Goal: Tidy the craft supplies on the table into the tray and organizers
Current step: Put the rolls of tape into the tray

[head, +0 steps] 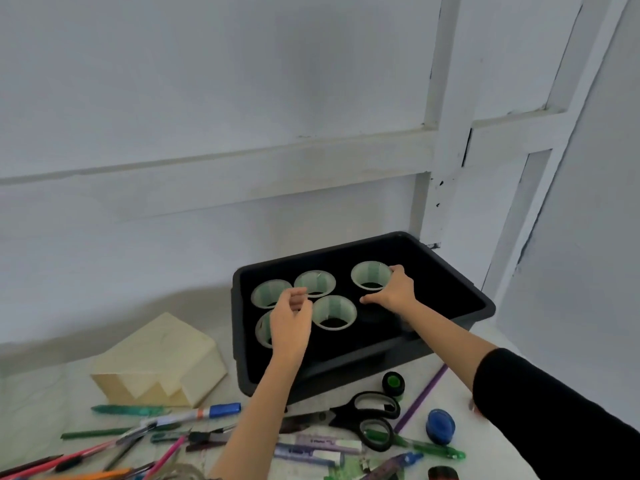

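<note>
- head view: right grip (391,291) curls round the far-right tape roll (370,275) inside the black tray (485,306).
- left grip (291,317) hovers over other rolls (334,311), fingers (298,294) curled; hold unclear.

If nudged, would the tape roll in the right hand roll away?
Probably not: the tape roll held by the right hand sits hole-up in the black tray, so it would likely slide. Its hollow core suggests lightness. On edge, it could roll.
</note>
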